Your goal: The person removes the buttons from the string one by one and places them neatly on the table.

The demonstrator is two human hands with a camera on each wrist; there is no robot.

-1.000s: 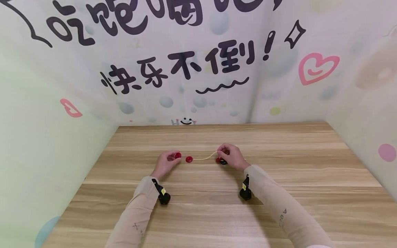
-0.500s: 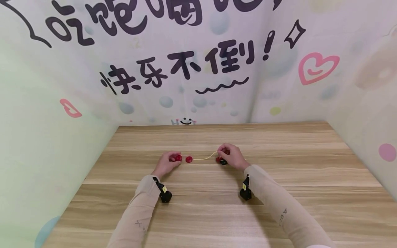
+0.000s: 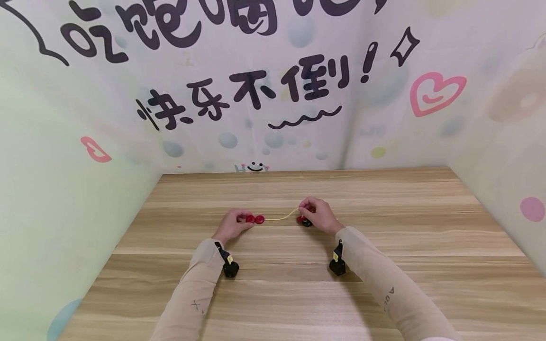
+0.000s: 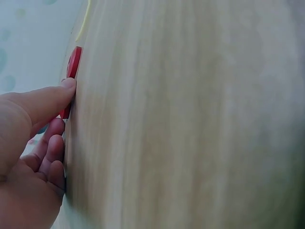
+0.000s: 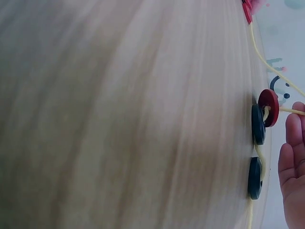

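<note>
On the wooden table (image 3: 384, 237) a yellow string (image 3: 281, 216) runs between my two hands. My left hand (image 3: 233, 223) pinches a red button (image 3: 250, 219) flat on the wood, right beside a second red button (image 3: 259, 219) at the string's left end. In the left wrist view a fingertip (image 4: 66, 86) presses on the held red button (image 4: 64, 112), with the other red button (image 4: 74, 62) just beyond. My right hand (image 3: 317, 214) pinches the string above a red button (image 5: 269, 107) and two dark buttons (image 5: 258, 125) threaded on it.
Printed panels wall the table in on the left (image 3: 64, 199), back (image 3: 273, 118) and right (image 3: 503, 156). Black wrist cameras (image 3: 230, 270) hang under both beige sleeves. Bare wood lies behind and in front of the hands.
My left hand has slid its red button rightward until it sits against the second red button. The right hand and string have stayed put.
</note>
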